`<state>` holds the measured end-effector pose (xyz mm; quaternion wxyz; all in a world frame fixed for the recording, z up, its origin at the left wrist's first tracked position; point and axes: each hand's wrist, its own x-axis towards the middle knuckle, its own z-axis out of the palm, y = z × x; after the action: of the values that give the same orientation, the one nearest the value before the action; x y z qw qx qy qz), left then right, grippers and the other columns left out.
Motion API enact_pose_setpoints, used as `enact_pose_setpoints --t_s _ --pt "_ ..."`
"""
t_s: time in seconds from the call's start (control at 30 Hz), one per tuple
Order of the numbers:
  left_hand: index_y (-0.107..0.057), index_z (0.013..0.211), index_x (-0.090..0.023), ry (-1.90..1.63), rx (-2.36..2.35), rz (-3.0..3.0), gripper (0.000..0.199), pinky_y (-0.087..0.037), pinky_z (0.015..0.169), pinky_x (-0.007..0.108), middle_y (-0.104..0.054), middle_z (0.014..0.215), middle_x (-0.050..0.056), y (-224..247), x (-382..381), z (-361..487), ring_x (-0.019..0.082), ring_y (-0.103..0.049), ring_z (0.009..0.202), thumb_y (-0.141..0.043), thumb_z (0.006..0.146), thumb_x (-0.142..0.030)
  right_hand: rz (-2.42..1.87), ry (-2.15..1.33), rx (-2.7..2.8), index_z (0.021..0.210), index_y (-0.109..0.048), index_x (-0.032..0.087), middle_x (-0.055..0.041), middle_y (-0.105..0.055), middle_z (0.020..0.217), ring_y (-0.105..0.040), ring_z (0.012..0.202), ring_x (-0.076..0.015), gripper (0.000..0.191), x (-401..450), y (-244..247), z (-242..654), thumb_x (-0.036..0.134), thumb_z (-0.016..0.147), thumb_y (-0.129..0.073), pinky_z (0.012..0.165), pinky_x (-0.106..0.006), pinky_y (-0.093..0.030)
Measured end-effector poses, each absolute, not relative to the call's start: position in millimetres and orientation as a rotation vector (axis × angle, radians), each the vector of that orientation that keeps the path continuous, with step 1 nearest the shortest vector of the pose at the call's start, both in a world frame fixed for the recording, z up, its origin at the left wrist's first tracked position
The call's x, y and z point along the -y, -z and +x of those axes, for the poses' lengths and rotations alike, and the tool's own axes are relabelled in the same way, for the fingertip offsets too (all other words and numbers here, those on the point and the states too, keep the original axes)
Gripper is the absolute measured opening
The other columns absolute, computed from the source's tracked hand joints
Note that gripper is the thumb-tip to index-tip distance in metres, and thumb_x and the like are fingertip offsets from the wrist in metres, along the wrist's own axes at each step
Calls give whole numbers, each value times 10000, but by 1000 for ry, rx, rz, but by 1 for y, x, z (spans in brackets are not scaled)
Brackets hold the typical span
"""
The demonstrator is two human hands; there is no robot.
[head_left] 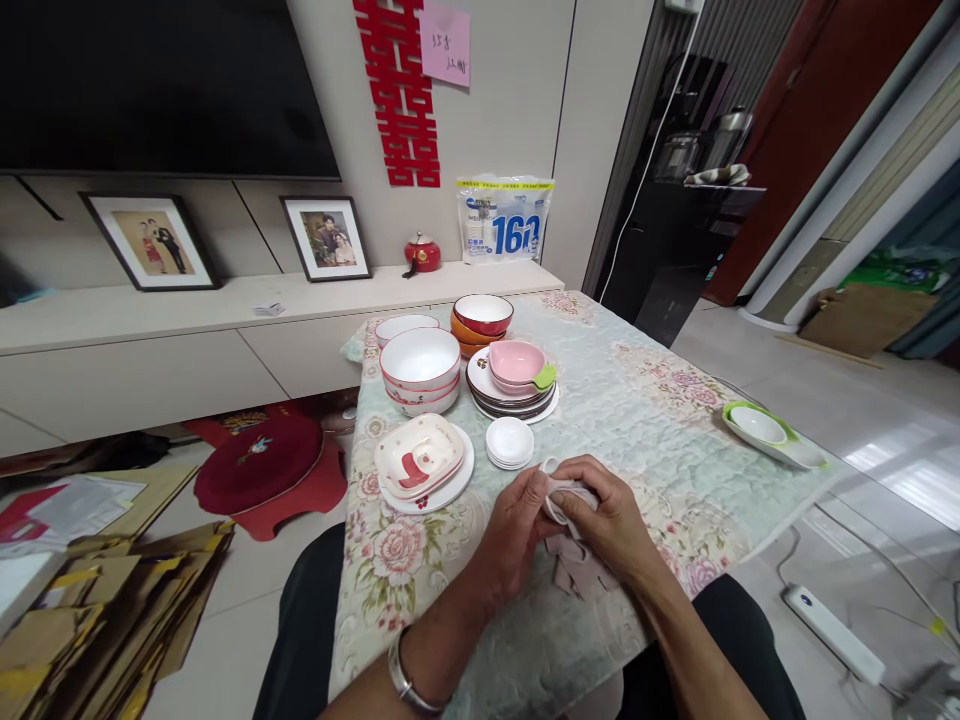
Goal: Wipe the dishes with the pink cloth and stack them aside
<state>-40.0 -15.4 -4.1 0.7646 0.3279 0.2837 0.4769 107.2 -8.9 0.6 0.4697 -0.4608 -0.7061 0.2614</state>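
— How are the hands gripping?
— Both closed: the left hand on a small white dish, the right hand on a pale pink cloth pressed against it. Fingers hide much of the dish.

— Where is that?
— Over the near part of the table, the cloth hanging below the hands.

— And just beyond?
— A stack of small bowls. Left of it, square bowls sit on a white plate; well off to the right, a green-edged dish lies near the table's edge.

— Further back?
— Pink bowls on stacked plates, with red-rimmed bowls to their left. Behind the pink ones, a red bowl tops orange bowls.

— Farthest?
— A cabinet along the wall, bearing two framed photos, a red pot and a printed bag.
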Motion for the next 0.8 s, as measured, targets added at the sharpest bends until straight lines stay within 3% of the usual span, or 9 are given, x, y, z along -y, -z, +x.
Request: enact_pose_setpoints --t_s 0.17,0.27,0.37,0.57,0.67,0.8 --pt "-653 1037 -116 -931 -563 697 470 -542 688 323 -696 959 124 5 17 -39 211 -656 840 -508 917 -547 -1080 -287 1793 984 -652 216 -52 -653 942 -618 906 -199 147 9 5 103 160 867 -583 798 -322 -493" --pt "-633 1086 -136 -974 -609 727 418 -529 683 311 -687 1016 121 4 17 -38 211 -649 857 -567 897 -503 -1174 -212 1798 982 -649 204 -65 -641 931 -608 901 -204 123 9 8 102 192 902 -556 803 -331 -487" --pt "-597 1186 -167 -1044 -676 809 426 -514 772 313 -665 1150 112 5 17 -39 215 -641 945 -658 852 -425 -1301 -239 1781 924 -654 192 -60 -635 867 -604 840 -207 116 9 12 103 222 904 -544 759 -330 -471" --pt "-444 1343 -175 -1033 -668 898 692 -479 811 321 -719 1000 83 5 17 -43 198 -656 861 -775 756 -331 -1388 -732 1695 853 -705 197 -27 -679 822 -610 779 -196 118 11 3 107 219 820 -594 719 -308 -443" --pt "-430 1357 -179 -1071 -640 900 698 -470 845 320 -712 1072 97 3 16 -42 207 -657 927 -767 766 -335 -1278 -1093 1469 843 -709 192 -6 -682 776 -603 737 -173 104 11 -4 106 277 795 -674 697 -279 -446" --pt "-454 1352 -171 -1064 -631 899 675 -473 866 321 -704 1130 117 3 17 -41 219 -655 982 -762 777 -342 -1092 -1338 1015 890 -686 197 5 -676 757 -587 659 -142 247 12 1 102 372 740 -775 635 -251 -447"
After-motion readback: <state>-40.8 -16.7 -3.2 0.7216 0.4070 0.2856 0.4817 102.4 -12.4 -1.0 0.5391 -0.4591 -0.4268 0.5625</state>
